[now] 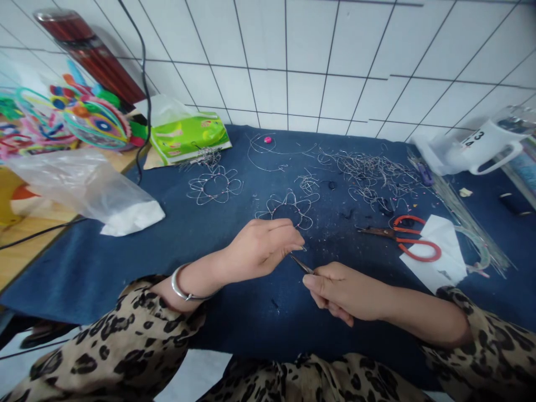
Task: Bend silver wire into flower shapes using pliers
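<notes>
one wire flower (288,205), just beyond left hand (268,248), which is nearer; left fingers pinch thin wire (305,249). right hand (341,290) clasps one pointed tool (301,263), long axis slanting toward left fingertips. outward: second flower (216,187) farther left, one pink bead (268,139), one pair of scissors (394,233), one white mug (481,153).

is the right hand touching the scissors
Apart: the head view shows blue cloth between the right hand and the orange-handled scissors, which lie beyond the hand.
</notes>
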### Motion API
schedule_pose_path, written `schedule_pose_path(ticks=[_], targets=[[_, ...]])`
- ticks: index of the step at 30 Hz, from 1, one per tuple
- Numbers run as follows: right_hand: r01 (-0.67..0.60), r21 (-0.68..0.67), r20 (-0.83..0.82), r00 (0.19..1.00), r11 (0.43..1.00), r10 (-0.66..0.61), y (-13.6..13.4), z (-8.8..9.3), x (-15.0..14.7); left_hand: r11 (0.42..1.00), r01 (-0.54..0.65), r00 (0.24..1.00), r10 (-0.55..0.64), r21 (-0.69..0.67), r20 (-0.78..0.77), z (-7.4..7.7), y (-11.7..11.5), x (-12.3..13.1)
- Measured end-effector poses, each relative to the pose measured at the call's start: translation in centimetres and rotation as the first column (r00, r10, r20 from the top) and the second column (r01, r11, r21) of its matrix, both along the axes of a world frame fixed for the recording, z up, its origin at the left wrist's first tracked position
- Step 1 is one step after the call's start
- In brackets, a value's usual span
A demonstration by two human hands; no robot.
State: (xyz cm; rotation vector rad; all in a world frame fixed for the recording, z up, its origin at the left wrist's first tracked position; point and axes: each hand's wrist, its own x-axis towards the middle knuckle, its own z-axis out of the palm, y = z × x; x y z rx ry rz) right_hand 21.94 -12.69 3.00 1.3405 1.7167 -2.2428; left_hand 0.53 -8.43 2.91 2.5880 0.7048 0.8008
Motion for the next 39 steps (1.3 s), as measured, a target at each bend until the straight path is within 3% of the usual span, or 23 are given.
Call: schedule_pose_path(ticks=[5,13,19,22,23,24,26,28,30,33,39], targets=[[0.006,0.014,-0.002,1.0,1.0,-0.006,-0.1,0.0,0.0,0.992,-0.005,0.998,0.014,0.128,-0.068,-0.4,0.1,-0.1],[-0.043,0.048,0.03,0.999,0.998,0.042,-0.1,0.2,0.1,0.99,0.056,0.996,-0.048,0.127,-0.069,-0.3,0.2,-0.1],[-0.072,0.056,0.04,0.997,0.996,0.07,-0.1,0.6,0.2,0.986,0.041,0.994,-0.023,0.16,-0.108,0.0,0.6,-0.7],[-0.151,0.216,0.13,0.984,0.965,0.125,0.3,1.6,0.8,0.989,0.02,0.992,-0.001,0.148,-0.127,0.0,0.9,-0.9],[-0.202,0.366,0.202,0.97,0.909,0.134,0.5,2.0,1.1,0.991,0.011,0.99,0.008,0.137,-0.139,0.0,0.9,-1.0],[-0.261,0.538,0.295,0.949,0.802,0.11,0.7,2.2,1.3,0.992,0.002,0.989,0.017,0.122,-0.15,0.1,1.0,-1.0],[-0.37,0.794,0.449,0.892,0.483,-0.054,1.1,2.3,1.9,0.997,-0.014,0.987,0.027,0.078,-0.161,0.2,1.1,-0.9],[-0.479,0.857,0.513,0.83,0.19,-0.219,1.4,2.0,2.2,1.0,-0.022,0.988,0.025,0.02,-0.151,0.3,1.1,-0.8],[-0.556,0.831,0.538,0.793,0.021,-0.286,1.5,1.5,2.4,0.999,-0.019,0.99,0.013,-0.041,-0.14,0.3,1.1,-0.7],[-0.599,0.797,0.558,0.779,-0.076,-0.286,1.7,0.9,2.4,0.996,-0.008,0.989,-0.005,-0.092,-0.147,0.4,1.0,-0.6],[-0.615,0.779,0.563,0.772,-0.121,-0.296,2.0,0.8,2.5,0.993,-0.002,0.982,-0.02,-0.121,-0.187,0.5,0.8,-0.4]])
